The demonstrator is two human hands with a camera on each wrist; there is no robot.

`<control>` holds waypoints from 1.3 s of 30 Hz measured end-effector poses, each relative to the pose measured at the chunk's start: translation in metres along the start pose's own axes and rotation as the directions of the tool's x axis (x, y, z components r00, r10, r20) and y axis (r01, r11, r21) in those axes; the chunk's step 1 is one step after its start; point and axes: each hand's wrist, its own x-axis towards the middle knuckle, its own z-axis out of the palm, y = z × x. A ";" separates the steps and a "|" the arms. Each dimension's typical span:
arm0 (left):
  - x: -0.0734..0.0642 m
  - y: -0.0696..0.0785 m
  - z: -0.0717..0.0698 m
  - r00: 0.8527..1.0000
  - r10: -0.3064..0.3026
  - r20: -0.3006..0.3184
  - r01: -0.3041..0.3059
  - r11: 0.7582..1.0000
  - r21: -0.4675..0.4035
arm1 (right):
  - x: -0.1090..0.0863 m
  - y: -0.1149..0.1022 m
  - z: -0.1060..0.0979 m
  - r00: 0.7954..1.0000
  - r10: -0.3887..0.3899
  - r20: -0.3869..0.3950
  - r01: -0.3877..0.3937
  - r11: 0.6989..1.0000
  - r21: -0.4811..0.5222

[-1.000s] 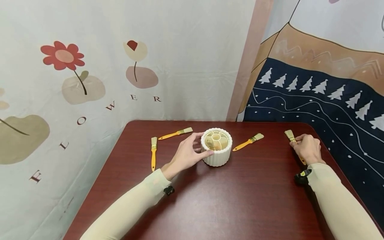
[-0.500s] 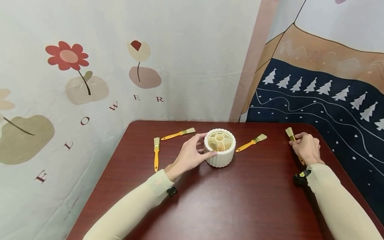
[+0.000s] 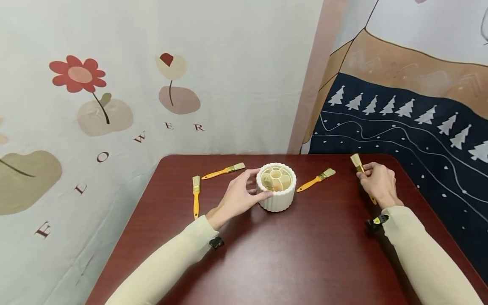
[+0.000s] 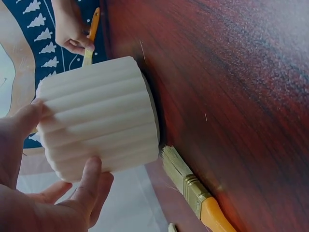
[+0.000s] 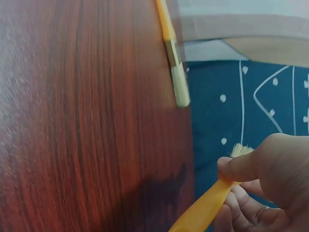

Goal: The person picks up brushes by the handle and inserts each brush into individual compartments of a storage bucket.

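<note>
My left hand (image 3: pixel 241 195) holds a white ribbed round holder (image 3: pixel 278 201) on the table, thumb at its near rim and fingers along its left side. Dividers split its inside into several compartments around a central ring. Something tan shows in a near compartment. Off to the right, my right hand (image 3: pixel 379 184) pinches a paintbrush (image 3: pixel 356 161) with a yellow handle, its pale bristles pointing up and away. In the right wrist view, the thumb and fingers grip this brush's yellow handle (image 5: pixel 205 205) near the bristle end, above the table's far edge.
Two more paintbrushes lie left of the holder, one upright in view (image 3: pixel 196 197) and one slanted brush (image 3: pixel 223 170) behind it. Another paintbrush (image 3: pixel 316 180) lies just right of the holder. The dark red table (image 3: pixel 289 262) ends at printed cloth hangings (image 3: pixel 244 76).
My right hand has lifted the paintbrush and carried it slightly left and away from me. My left hand keeps its hold on the holder. The head view has shifted a little.
</note>
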 end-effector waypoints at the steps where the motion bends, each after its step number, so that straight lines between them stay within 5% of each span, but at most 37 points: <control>1: 0.000 0.000 -0.001 1.000 -0.001 -0.001 0.001 1.000 -0.001 | -0.001 -0.002 0.000 1.000 -0.004 0.001 0.004 1.000 0.002; 14: 0.003 -0.007 0.000 1.000 -0.019 0.010 0.019 1.000 -0.016 | -0.010 -0.018 -0.008 1.000 -0.030 -0.008 0.030 1.000 0.007; 19: 0.015 -0.046 0.003 0.996 0.083 0.013 -0.081 0.994 -0.077 | -0.010 -0.025 -0.008 0.999 -0.032 -0.008 0.032 0.999 0.015; 21: 0.015 -0.048 0.004 0.996 0.083 0.014 -0.082 0.993 -0.081 | -0.011 -0.027 -0.009 0.999 -0.041 -0.015 0.041 0.999 0.018; 28: 0.002 -0.005 0.000 0.999 -0.031 0.009 0.031 0.999 -0.010 | -0.013 -0.036 -0.010 0.997 -0.074 -0.031 0.075 0.997 0.025; 39: 0.003 0.000 -0.003 0.997 -0.074 0.016 0.074 0.997 -0.010 | -0.017 -0.059 -0.013 0.987 -0.149 -0.064 0.152 0.987 0.047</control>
